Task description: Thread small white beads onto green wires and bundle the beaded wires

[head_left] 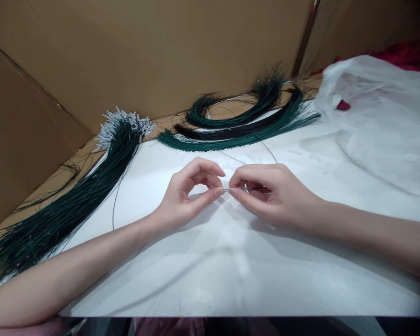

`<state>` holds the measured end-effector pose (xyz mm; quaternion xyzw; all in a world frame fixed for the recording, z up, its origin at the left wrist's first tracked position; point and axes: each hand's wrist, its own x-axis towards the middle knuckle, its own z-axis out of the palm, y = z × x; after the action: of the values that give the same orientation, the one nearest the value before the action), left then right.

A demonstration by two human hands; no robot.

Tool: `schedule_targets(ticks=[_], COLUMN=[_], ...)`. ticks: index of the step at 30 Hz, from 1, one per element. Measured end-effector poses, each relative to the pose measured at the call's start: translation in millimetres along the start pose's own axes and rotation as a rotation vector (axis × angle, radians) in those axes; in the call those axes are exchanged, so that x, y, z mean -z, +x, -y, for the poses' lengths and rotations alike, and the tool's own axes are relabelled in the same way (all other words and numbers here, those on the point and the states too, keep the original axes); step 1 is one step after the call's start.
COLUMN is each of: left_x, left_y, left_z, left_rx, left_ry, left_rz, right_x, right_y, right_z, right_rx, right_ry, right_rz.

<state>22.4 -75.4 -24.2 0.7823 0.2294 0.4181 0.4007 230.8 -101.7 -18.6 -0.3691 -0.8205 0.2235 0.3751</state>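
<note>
Both hands meet over the middle of the white table top. Thumb and fingertips of my left hand pinch one end of a thin dark cord. Close beside it on the right, my right hand also grips the cord between thumb and forefinger, with part of it running back under the curled fingers. Only a short piece shows between the two pinches, so I cannot tell whether it is one strand or two. A fine dark strand rises behind my right hand toward the bundles at the back.
A thick bundle of dark green cords with white beaded-looking ends lies along the left. Curved green and black bundles lie at the back. Translucent plastic covers the right rear. Cardboard walls enclose the white table.
</note>
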Motion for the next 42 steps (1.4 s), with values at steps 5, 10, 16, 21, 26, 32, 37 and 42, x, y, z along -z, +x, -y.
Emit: schedule_targets(ticks=[5, 10, 16, 21, 26, 32, 37, 42], left_x=[-0.1, 0.5, 9.7, 21.3, 23.9, 23.2, 25.9, 21.3], left_y=[0, -1, 10, 29, 39, 44, 41, 20], left_z=[-1, -2, 5, 17, 30, 38, 28, 9], left_rx=[0.01, 0.078, 0.114, 0.067, 0.011, -0.014, -0.077, 0.108], left_ry=[-0.01, -0.04, 0.173, 0.581, 0.737, 0.802, 0.689, 0.207], left_rz=[-0.009, -0.021, -0.115, 0.013, 0.038, 0.067, 0.137, 0.139], right_x=[0, 1, 0, 0, 1, 1, 2, 2], right_y=[0, 0, 0, 0, 1, 0, 0, 0], right_z=[1, 0, -2, -2, -2, 0, 2, 3], right_rx=[-0.006, -0.007, -0.003, -0.029, -0.05, -0.052, -0.054, -0.027], right_ry=[0.006, 0.007, 0.02, 0.006, -0.007, 0.001, 0.0, 0.01], right_rz=[-0.002, -0.009, -0.014, -0.007, 0.008, 0.01, -0.008, -0.023])
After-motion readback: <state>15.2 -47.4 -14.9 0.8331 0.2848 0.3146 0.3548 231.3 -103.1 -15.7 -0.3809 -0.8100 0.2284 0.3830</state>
